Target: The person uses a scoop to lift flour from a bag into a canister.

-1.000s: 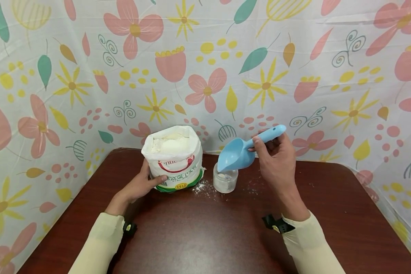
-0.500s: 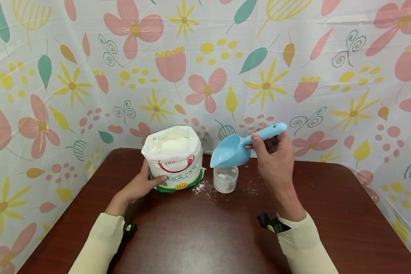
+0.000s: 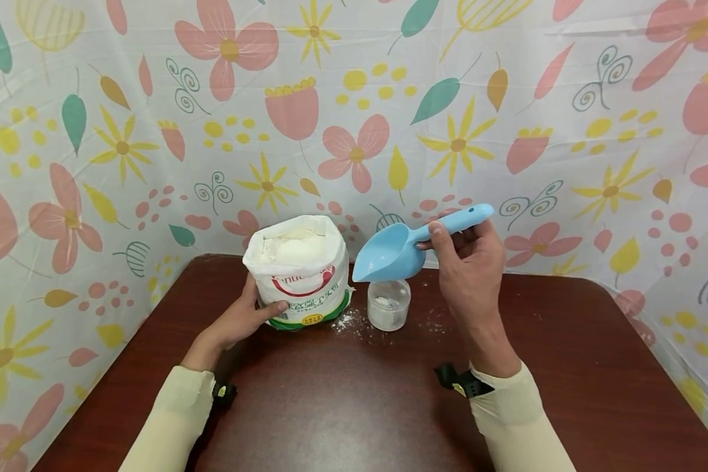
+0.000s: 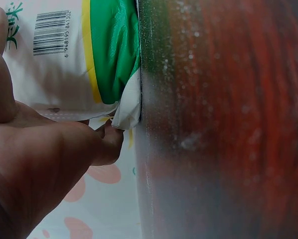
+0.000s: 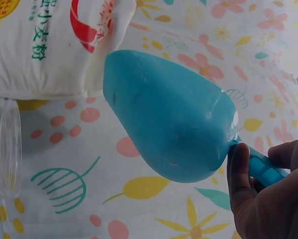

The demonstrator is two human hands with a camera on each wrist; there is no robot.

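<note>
A white bag of flour (image 3: pixel 301 282) with a green base stands upright, its mouth wide and flour showing inside. My left hand (image 3: pixel 242 322) grips its lower left side, thumb across the front; the left wrist view shows fingers (image 4: pixel 111 144) at the bag's bottom corner. In my right hand (image 3: pixel 474 278) is a light blue scoop (image 3: pixel 389 254), pinched by the handle. Its bowl tilts over a small clear jar (image 3: pixel 388 314), lip pointing left toward the bag. Some white flour lies in the jar. From the right wrist, the underside of the scoop (image 5: pixel 164 114) shows.
Spilled flour (image 3: pixel 349 321) dusts the dark wooden table (image 3: pixel 342 400) between bag and jar, with fainter specks right of the jar. A floral cloth (image 3: pixel 354 85) hangs close behind the table and along its sides.
My right hand has lifted the scoop and carried it leftward, from low over the jar to higher and nearer the bag. The left hand, bag and jar have stayed put.
</note>
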